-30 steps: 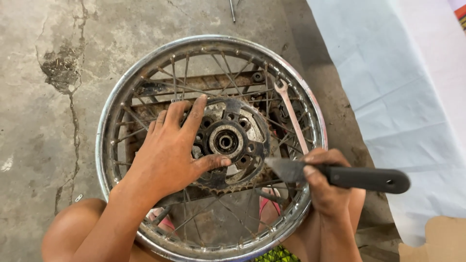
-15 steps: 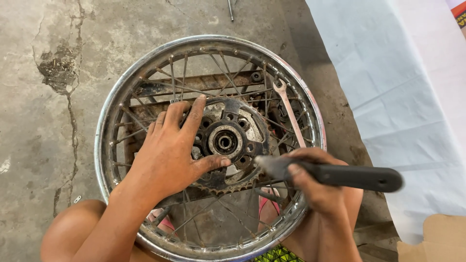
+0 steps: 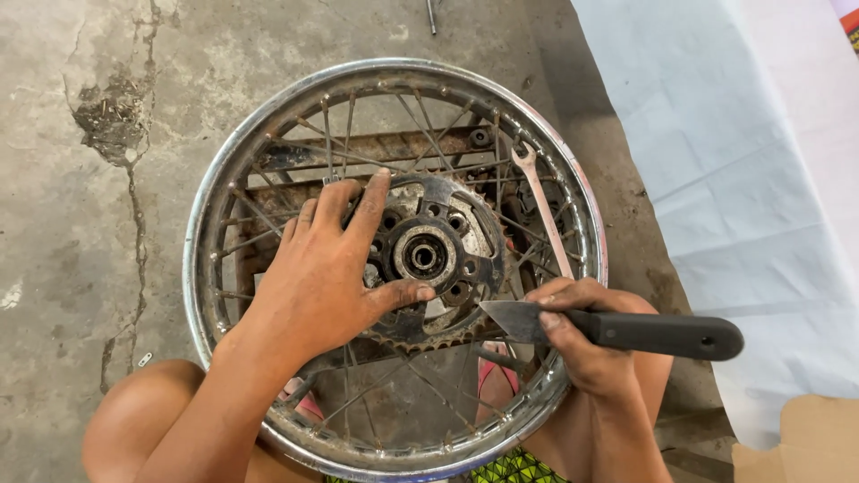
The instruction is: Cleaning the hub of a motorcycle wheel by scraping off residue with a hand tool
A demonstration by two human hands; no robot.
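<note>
A spoked wheel lies flat on the concrete floor in the middle of the frame, its rusty sprocket and hub facing up. The left hand rests spread and released on the sprocket's left side, thumb just under the hub. The right hand, at the lower right, has its grip clenched around a black-handled knife, whose blade points left toward the sprocket's lower right edge. A wrench lies across the spokes above that hand. A white sheet covers the right side.

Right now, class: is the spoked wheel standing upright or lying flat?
Lying flat. The spoked wheel shows its full round rim from above, with the left hand spread on the sprocket.
</note>
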